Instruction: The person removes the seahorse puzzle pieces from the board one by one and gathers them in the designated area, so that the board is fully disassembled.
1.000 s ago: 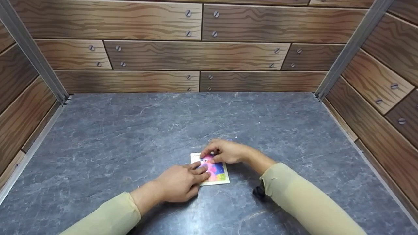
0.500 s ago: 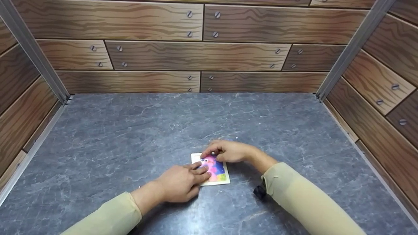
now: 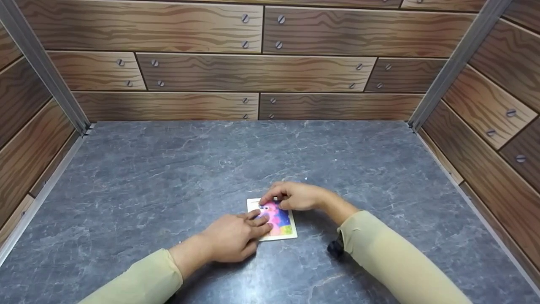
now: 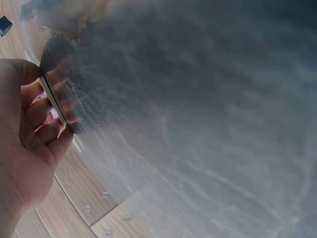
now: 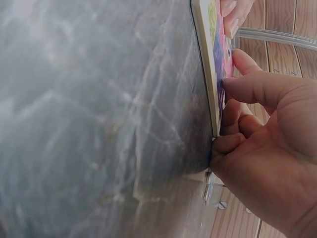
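A small flat picture puzzle [image 3: 283,232] with a pale frame and a pink cartoon animal lies on the grey marbled tabletop. My left hand [image 3: 233,237] reaches over its left side, fingers spread and resting on the picture. In the left wrist view the left thumb [image 4: 26,71] is at the board's near edge. My right hand [image 3: 298,196] holds the board's far right corner. The right wrist view shows the right thumb [image 5: 247,89] and forefinger on the picture, with the other fingers curled at the board's edge. Both hands cover part of the picture.
Wood-plank-patterned panels [image 3: 253,71] wall the tabletop [image 3: 190,160] at the back and both sides. Grey metal posts [image 3: 447,67] stand at the back corners. Beneath the right sleeve [image 3: 392,257] a small black object [image 3: 336,249] shows at the wrist.
The right thumb has shifted slightly right across the picture since the first frame. The left hand and puzzle stay in place.
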Demonstrator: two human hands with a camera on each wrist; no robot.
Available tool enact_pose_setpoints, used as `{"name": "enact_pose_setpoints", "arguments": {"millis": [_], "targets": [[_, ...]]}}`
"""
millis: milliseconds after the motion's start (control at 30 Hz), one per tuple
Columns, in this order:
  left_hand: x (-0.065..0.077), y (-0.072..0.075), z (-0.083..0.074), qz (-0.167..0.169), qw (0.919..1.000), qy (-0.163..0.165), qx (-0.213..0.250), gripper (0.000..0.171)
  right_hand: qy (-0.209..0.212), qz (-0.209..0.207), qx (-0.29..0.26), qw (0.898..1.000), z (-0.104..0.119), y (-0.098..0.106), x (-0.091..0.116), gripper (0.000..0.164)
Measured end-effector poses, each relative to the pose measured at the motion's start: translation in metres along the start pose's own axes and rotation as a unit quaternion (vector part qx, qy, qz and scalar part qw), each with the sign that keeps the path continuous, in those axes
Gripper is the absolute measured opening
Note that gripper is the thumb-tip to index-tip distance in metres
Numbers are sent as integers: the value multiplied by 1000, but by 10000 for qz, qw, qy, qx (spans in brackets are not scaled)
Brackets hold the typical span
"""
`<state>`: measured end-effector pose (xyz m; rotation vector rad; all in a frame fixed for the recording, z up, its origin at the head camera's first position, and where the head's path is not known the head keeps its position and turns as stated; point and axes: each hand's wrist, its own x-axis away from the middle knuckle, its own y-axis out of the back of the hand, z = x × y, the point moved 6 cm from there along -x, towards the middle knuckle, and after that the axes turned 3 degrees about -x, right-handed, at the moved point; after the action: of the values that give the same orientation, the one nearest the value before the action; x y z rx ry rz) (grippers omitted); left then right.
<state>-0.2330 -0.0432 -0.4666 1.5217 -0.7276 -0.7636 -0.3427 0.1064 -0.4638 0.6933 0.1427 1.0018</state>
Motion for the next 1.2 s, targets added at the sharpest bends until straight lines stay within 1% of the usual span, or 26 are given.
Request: {"name": "enact_pose_setpoints", "arguments": {"millis": [167, 400, 567, 800, 1033, 1200], "targets": [[0, 0, 0, 36, 10000, 40, 23, 53, -9, -94, -66, 9999, 1, 0, 0, 49], [-1, 0, 0, -59, 10000, -2, -53, 53, 90, -205, -122, 9997, 1, -2, 0, 46], [-1, -1, 0, -15, 10000, 12, -36, 53, 133, -244, -114, 9995, 1, -3, 1, 44], [-1, -2, 0, 46, 10000, 47, -16, 53, 51, -336, -82, 9994, 1, -4, 3, 45], [-1, 0, -1, -98, 9999, -17, -41, 52, 8, -357, 178, 9992, 5, -4, 4, 45], [-1, 0, -1, -128, 9999, -33, -67, 51, 30, -305, 387, 9988, 9, -3, 3, 44]]}}
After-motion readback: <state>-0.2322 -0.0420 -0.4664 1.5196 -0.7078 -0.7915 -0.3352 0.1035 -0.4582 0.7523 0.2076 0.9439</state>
